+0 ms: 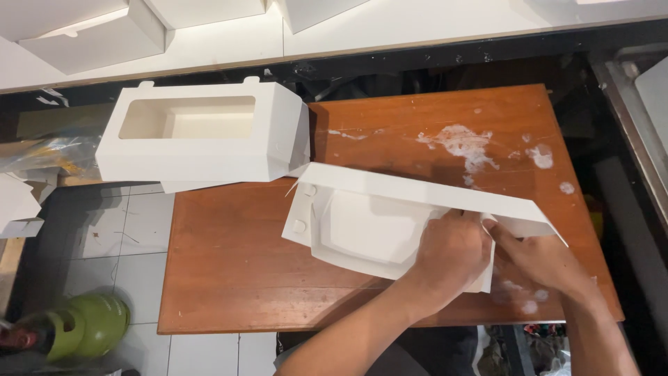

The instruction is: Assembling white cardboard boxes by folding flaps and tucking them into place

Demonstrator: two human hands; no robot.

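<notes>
green cylinder (97, 324): on the tiled floor, well off the tabletop's near-left corner
finished box (198, 136): white, window cutout on top, sits on the tabletop's far-left corner, overhanging the edge; apart from both hands
tabletop (229, 278): brown wood, white smears toward its far-right part
box blank (369, 223): white unfolded carton, lies flat mid-tabletop, one long flap raised along its far side, running rightward; near-right corner is under the hands
left hand (452, 254): knuckles up, fingers curled, pressing down on the blank's near-right corner; pinching a fold at the fingertips, grip partly hidden
right hand (539, 261): just beside the left, touching it at the fingertips; fingers bent onto the blank's right end under the raised flap; cannot tell how tight the hold is
more white boxes (90, 38): on the pale shelf beyond the tabletop's far edge
</notes>
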